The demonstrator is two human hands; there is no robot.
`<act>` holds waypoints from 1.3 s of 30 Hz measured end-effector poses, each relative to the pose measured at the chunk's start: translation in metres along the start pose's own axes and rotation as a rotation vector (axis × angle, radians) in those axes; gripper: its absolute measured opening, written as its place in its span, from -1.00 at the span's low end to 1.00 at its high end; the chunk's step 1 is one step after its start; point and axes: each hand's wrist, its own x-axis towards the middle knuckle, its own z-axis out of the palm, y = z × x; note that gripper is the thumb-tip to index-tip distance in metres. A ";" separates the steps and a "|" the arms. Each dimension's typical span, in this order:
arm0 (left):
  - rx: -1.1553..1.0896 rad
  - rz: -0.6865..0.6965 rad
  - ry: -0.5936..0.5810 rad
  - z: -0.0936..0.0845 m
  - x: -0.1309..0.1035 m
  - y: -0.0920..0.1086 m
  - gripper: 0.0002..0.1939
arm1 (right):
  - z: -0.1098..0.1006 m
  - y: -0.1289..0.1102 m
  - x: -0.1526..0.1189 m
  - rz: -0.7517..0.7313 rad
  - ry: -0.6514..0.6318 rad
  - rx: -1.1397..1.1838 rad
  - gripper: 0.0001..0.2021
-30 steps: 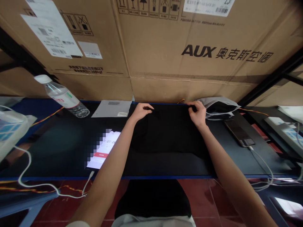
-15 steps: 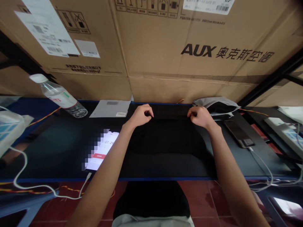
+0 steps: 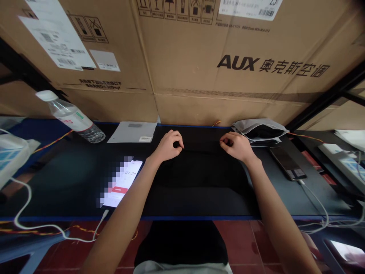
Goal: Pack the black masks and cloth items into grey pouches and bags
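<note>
A piece of black cloth (image 3: pixel 199 169) lies spread on the dark tabletop, and its outline is hard to make out against it. My left hand (image 3: pixel 170 146) is closed in a pinch at the cloth's far left corner. At the far right corner, my right hand (image 3: pixel 237 147) pinches the same cloth, thumb and fingertips together. The far edge runs roughly straight between the two hands. Just behind my right hand sits a grey plastic bag (image 3: pixel 242 125) whose mouth gapes, showing something black inside. A flat grey bag (image 3: pixel 132 132) with a small label lies left of my left hand.
A large cardboard box (image 3: pixel 185 72) stands along the back of the table (image 3: pixel 71 182). At the left are a tilted water bottle (image 3: pixel 75 118) and a lit phone (image 3: pixel 127 179) on a white cable. A dark phone (image 3: pixel 288 161), also cabled, lies at the right.
Both hands have come slightly nearer to me, drawing the far edge of the cloth along. My right hand has also shifted a little to the left.
</note>
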 end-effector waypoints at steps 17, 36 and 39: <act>0.127 -0.010 -0.126 0.003 0.000 0.014 -0.89 | -0.013 -0.016 -0.015 -0.053 -0.168 0.197 -0.81; 0.023 -0.007 -0.279 -0.011 -0.095 0.043 -0.76 | -0.036 -0.015 -0.113 -0.115 -0.233 0.374 -0.79; 0.011 -0.063 -0.194 -0.014 -0.083 0.041 -0.73 | -0.038 -0.013 -0.099 -0.068 -0.172 0.348 -0.80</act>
